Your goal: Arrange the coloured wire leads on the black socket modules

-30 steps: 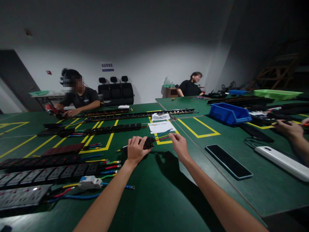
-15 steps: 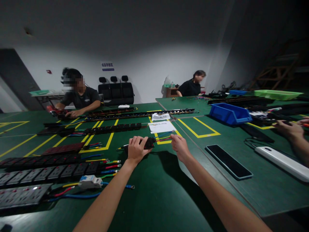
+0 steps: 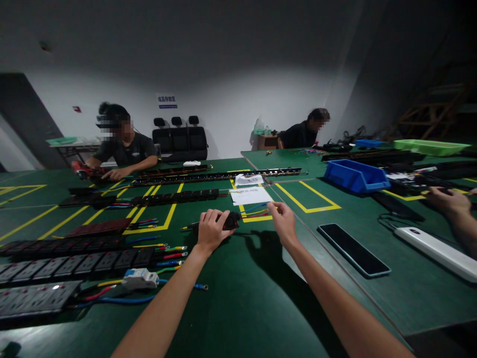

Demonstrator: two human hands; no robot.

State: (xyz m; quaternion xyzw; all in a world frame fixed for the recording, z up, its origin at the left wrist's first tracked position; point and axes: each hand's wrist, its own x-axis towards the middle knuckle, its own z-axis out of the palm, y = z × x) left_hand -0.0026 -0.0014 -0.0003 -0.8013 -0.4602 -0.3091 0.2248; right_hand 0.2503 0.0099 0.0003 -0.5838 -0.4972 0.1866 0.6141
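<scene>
My left hand [image 3: 209,228] is closed over a small black socket part [image 3: 231,221] on the green table [image 3: 238,298]. Coloured wires [image 3: 255,211], blue, yellow and red, run from that part to the right. My right hand [image 3: 282,222] pinches the ends of these wires, fingers pressed together. A white paper sheet [image 3: 249,195] lies just behind both hands.
Black power strips [image 3: 67,263] with coloured leads and a small white breaker [image 3: 138,279] lie at the left. A dark phone [image 3: 352,248] and a white power strip [image 3: 436,251] lie at the right, near another person's hand [image 3: 447,201]. A blue bin [image 3: 354,175] stands behind. Two people sit farther back.
My right hand has shifted slightly right along the wires. The person at the back right has leaned over to the right. My left hand has stayed on the black part.
</scene>
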